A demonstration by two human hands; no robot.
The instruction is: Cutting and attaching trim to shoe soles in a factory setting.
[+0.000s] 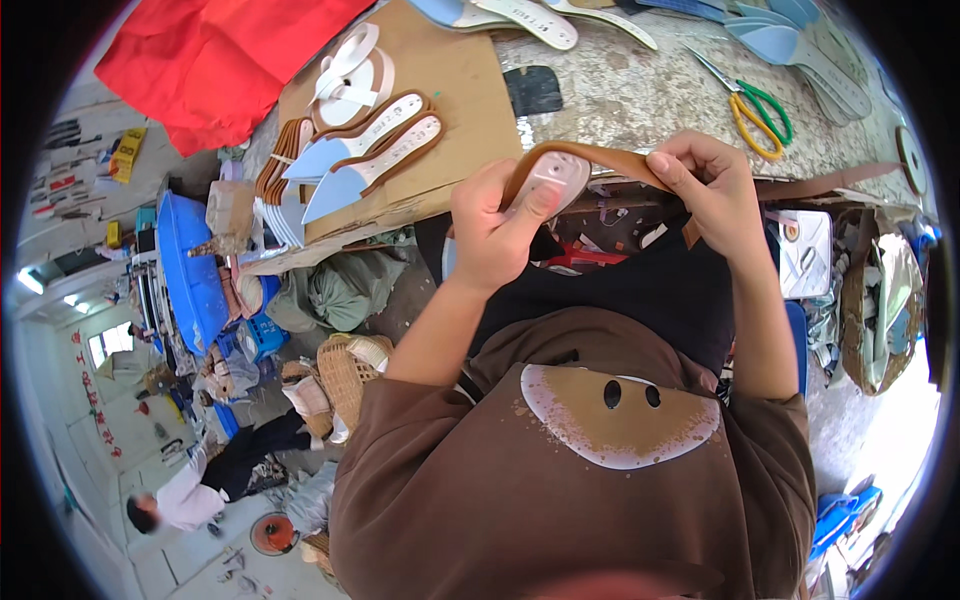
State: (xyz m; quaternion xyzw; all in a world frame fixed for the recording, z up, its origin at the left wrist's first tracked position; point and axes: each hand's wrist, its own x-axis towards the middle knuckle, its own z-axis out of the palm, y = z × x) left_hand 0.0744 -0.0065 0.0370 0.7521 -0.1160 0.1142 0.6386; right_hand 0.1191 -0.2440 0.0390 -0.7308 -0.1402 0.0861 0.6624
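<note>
My left hand (490, 228) is closed around a shoe insole (566, 172) with a pale heel end, its thumb pressed on the face. A brown leather-like strip (612, 157) runs around the heel edge and stretches across to my right hand (708, 190), which pinches it between thumb and fingers. Most of the insole's front is hidden behind my left hand and wrist. Left of my hands, on the bench, lie two blue-and-white insoles (372, 163) edged in brown. Beside them leans a stack of similar insoles (284, 190).
Scissors (757, 118) with yellow and green handles lie on the worn bench (640, 95). White tape coils (352, 82) rest on cardboard (462, 100), near red cloth (225, 65). More insoles (800, 50) sit far right. A blue bin (188, 270) and a person (195, 490) are at left.
</note>
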